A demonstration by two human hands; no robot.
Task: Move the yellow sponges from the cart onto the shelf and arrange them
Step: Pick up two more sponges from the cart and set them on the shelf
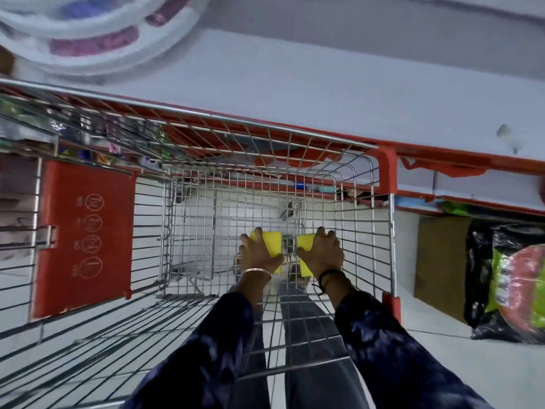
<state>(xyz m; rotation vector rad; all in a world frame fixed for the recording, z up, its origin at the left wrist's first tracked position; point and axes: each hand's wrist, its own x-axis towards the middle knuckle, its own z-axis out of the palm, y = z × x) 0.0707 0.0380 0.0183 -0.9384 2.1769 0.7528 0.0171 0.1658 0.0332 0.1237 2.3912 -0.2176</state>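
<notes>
I look straight down into a wire shopping cart [365,184] with red corner trim. Both my arms reach to its bottom. My left hand [257,252] is closed over a yellow sponge [272,242]. Beside it, my right hand [323,251] grips a second yellow sponge [305,242]. The two sponges lie side by side, a small gap apart, and my fingers cover part of each. The white shelf [324,84] runs along the far side of the cart, its top bare where it faces the cart.
A red plastic child-seat flap [85,231] stands at the cart's left end. White round packaged goods [97,31] sit on the shelf at the upper left. Below the shelf's red edge, at right, stand a cardboard box [439,258] and a black-and-green package [507,284].
</notes>
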